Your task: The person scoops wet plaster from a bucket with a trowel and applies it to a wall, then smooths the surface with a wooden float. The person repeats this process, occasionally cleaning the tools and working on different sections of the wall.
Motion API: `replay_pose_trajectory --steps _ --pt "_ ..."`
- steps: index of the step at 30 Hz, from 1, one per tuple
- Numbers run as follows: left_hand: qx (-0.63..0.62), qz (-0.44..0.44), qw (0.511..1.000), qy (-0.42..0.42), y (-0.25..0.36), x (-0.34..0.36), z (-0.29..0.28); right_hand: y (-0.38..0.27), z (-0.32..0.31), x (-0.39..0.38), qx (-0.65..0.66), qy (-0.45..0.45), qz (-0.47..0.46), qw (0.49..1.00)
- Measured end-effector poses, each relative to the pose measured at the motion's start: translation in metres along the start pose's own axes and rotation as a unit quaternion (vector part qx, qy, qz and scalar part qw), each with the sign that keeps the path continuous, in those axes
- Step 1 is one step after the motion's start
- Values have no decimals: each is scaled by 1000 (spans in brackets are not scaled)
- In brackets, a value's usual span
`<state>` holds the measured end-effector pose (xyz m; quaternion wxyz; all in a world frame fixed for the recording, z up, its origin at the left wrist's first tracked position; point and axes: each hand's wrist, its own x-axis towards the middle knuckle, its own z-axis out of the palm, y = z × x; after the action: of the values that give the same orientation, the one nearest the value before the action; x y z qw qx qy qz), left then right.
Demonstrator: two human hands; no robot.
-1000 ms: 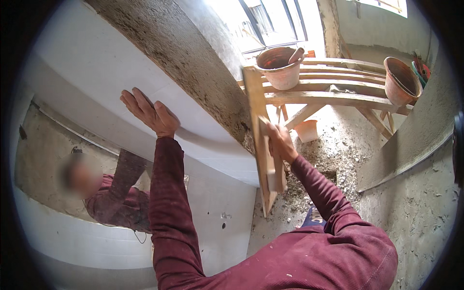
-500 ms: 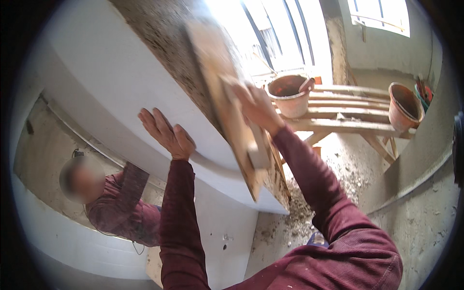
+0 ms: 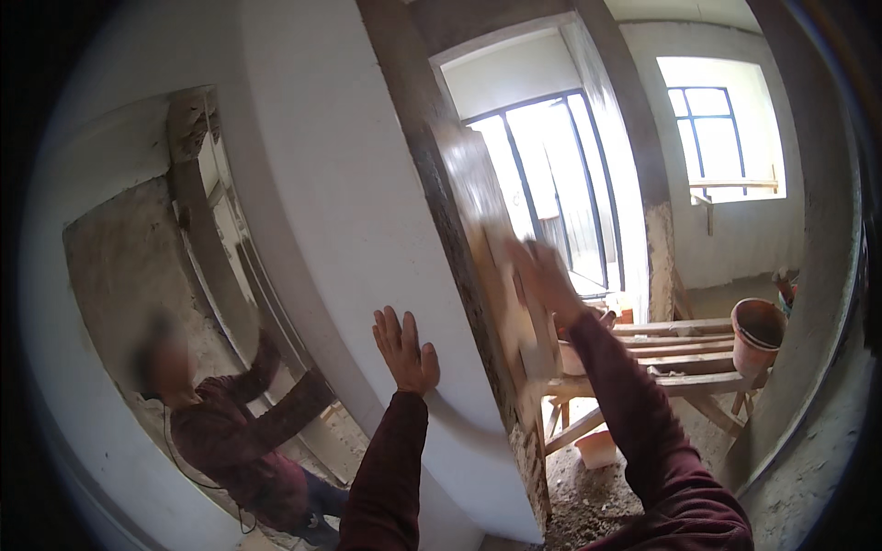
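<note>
My left hand (image 3: 405, 354) rests flat on the smooth white wall (image 3: 340, 184), palm down and fingers stretched out. Along that wall's end runs a rough, grey-brown plastered edge (image 3: 439, 193). My right hand (image 3: 548, 278) grips a long wooden plastering float (image 3: 512, 317) from its right side. The float lies lengthwise along the edge, against or very close to it; motion blurs the board, and my fingers partly hide its handle.
At left another person in a dark red sweater (image 3: 234, 427) works beside an opening. Behind my right arm stands a wooden trestle bench (image 3: 689, 384) bearing an orange bucket (image 3: 759, 332); another bucket (image 3: 571, 356) is mostly hidden. Rubble (image 3: 597, 514) covers the floor below.
The view has tilted upward and turned, showing more of the windows and the other person. My right hand still holds the float along the edge. My left palm remains on the wall.
</note>
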<state>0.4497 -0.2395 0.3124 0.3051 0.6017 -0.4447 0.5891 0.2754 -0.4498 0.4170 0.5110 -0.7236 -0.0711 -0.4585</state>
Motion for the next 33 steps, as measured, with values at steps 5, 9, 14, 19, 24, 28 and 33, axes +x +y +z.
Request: replay_pose_trajectory --steps 5,9,14,19,24,28,33 --pt "-9 -9 1000 -1 1 4 -5 -132 9 128 53 6 -16 998" --pt "-29 -22 999 -1 -5 5 -8 -151 29 171 83 13 21 996" --pt "-48 -43 998 -13 -7 7 -22 -91 26 142 77 -24 36 996" --pt "-46 -45 998 -25 -11 8 -17 61 22 58 87 8 117 989" --pt "-53 -39 998 -17 -9 10 -15 157 7 -101 133 42 410 901" --pt "-48 -44 998 -7 -12 10 -13 144 -29 -86 130 -8 308 943" --pt "-29 -46 999 5 -18 1 -8 6 -14 81 -61 -66 -35 995"
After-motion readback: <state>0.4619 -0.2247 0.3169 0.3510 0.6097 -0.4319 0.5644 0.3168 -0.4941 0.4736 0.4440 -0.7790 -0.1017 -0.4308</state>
